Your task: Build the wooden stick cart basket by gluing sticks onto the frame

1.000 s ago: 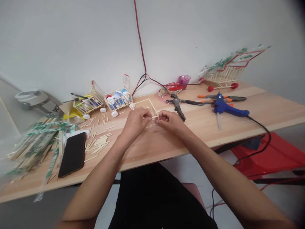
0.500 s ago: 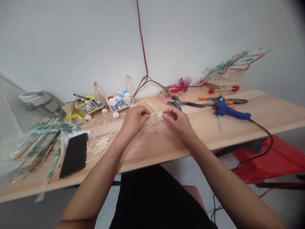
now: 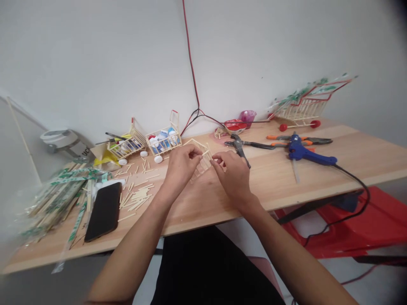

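My left hand (image 3: 180,166) is closed on a small open basket frame built of thin wooden sticks (image 3: 201,160), held tilted just above the wooden table (image 3: 273,178). My right hand (image 3: 231,171) pinches the frame's right side with thumb and fingertips. Part of the frame is hidden behind both hands. Loose cut sticks (image 3: 135,195) lie on the table left of my left hand.
Two finished little stick carts (image 3: 163,140) stand behind the hands. A black phone (image 3: 104,211) and wrapped stick bundles (image 3: 55,199) lie at left. Pliers (image 3: 239,146), a blue glue gun (image 3: 307,154) with its cord, and a larger stick cart (image 3: 302,108) lie at right.
My right hand left the frame half a second ago, then came back and pinches its right side. The left hand has tilted the frame up. The view shifted slightly.
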`<state>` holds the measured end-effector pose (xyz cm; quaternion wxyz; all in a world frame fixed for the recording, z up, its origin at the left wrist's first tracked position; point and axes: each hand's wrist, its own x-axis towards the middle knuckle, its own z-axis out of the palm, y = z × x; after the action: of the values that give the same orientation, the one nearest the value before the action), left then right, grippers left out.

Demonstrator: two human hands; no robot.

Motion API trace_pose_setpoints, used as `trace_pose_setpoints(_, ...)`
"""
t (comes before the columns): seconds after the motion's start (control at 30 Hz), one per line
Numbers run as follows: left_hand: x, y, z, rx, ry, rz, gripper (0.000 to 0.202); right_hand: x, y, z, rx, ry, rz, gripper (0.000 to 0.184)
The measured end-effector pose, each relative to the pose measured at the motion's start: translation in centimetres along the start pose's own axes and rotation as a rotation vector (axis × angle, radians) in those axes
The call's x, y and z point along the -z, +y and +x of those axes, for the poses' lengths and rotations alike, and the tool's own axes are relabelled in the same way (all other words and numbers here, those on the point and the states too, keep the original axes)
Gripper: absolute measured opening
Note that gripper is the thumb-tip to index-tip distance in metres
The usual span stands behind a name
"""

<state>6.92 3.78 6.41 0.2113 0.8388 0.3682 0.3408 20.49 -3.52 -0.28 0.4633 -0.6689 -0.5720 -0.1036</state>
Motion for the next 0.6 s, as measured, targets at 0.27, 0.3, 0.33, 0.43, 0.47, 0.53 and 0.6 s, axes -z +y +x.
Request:
trace_pose_setpoints(0.27, -0.46, 0.76, -0.48, -0.019, 0.008, -0.015, 0.007, -0.34, -0.05, -0.25, 0.029, 0.025, -0.133, 0.011)
trace_pose_setpoints(0.3, -0.51, 0.81, -0.51, -0.018, 0.007, -0.011, 0.007, -0.37, -0.03, -0.28, 0.028, 0.025, -0.138, 0.012)
trace_pose_setpoints(0.33, -0.55, 0.85, -0.55, -0.013, 0.006, -0.009, 0.007, -0.4, -0.01, -0.3, 0.025, 0.024, -0.141, 0.012)
trace_pose_setpoints(0.43, -0.68, 0.93, -0.64, 0.0, 0.004, -0.013, 0.007, -0.51, 0.0, -0.35, 0.008, 0.019, -0.138, 0.013)
trace_pose_setpoints(0.47, -0.72, 0.94, -0.66, 0.002, 0.008, -0.014, 0.007, -0.56, 0.0, -0.37, 0.004, 0.016, -0.129, 0.013)
trace_pose_setpoints(0.53, -0.78, 0.95, -0.67, 0.003, 0.009, -0.013, 0.008, -0.65, 0.0, -0.39, -0.007, 0.017, -0.109, 0.013)
trace_pose_setpoints(0.6, -0.79, 0.95, -0.66, 0.005, 0.004, -0.018, 0.01, -0.71, 0.03, -0.4, -0.017, 0.021, -0.092, 0.013)
